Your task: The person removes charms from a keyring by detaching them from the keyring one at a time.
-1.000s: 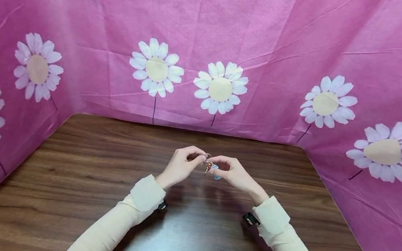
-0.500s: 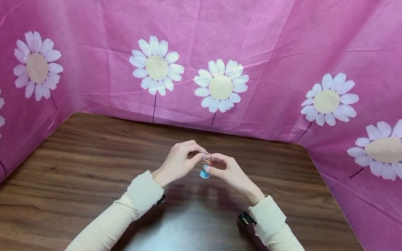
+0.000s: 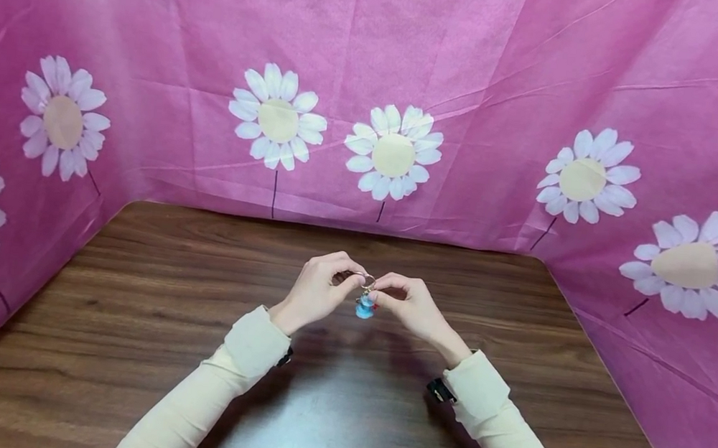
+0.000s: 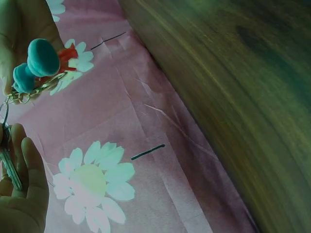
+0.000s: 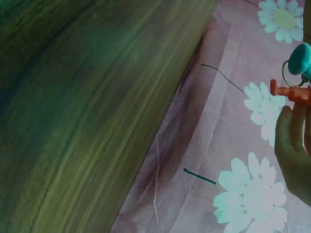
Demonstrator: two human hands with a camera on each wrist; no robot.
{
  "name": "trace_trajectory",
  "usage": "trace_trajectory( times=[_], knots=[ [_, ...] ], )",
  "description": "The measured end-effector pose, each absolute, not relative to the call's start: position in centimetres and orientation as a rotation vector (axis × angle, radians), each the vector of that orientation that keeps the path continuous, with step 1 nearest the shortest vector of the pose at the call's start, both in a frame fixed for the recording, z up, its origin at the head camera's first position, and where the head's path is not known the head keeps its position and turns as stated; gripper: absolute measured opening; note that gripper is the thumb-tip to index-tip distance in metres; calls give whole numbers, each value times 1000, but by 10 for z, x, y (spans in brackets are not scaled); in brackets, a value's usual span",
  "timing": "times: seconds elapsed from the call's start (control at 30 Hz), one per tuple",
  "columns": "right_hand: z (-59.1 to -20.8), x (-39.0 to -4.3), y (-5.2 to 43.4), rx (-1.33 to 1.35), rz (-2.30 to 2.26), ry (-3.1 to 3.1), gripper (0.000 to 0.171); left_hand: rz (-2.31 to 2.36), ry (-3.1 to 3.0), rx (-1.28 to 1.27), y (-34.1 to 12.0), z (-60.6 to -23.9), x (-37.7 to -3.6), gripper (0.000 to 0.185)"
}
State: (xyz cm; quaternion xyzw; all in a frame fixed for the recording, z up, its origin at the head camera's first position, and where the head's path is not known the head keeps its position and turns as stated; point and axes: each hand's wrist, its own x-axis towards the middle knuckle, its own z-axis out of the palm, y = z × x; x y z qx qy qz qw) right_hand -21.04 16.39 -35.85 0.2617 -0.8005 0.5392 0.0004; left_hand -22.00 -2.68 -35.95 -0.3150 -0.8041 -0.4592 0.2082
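Both hands are meeting above the middle of the table, fingertips pinching a small key ring between them. The left hand is curling thumb and forefinger round the ring's left side; the wrist view shows a key lying against its fingers. The right hand is pinching the right side — a blue charm and a red charm are dangling just below, clear of the wooden table. Cream sleeves are covering both forearms. Pink daisy-print cloth is walling the table on three sides
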Motion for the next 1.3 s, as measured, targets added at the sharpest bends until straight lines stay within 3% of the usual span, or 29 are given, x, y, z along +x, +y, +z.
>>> trace_trajectory(
  times=[0.3, 0.5, 0.73, 1.3],
  knots=[
    [-354, -208, 162, 759, 1601, -2475, 10, -1350, -2267, -822, -30, -365, -220, 5],
    [-367, -217, 169, 913, 1118, -2375, 12, -1432, -2265, -783, -29, -369, -219, 6],
    [-364, -218, 174, 1008, 821, -2308, 3, -1535, -2271, -720, -30, -374, -221, 7],
    [-349, -205, 167, 909, 1024, -2531, 4, -1627, -2388, -714, -23, -385, -218, 11]
  ],
)
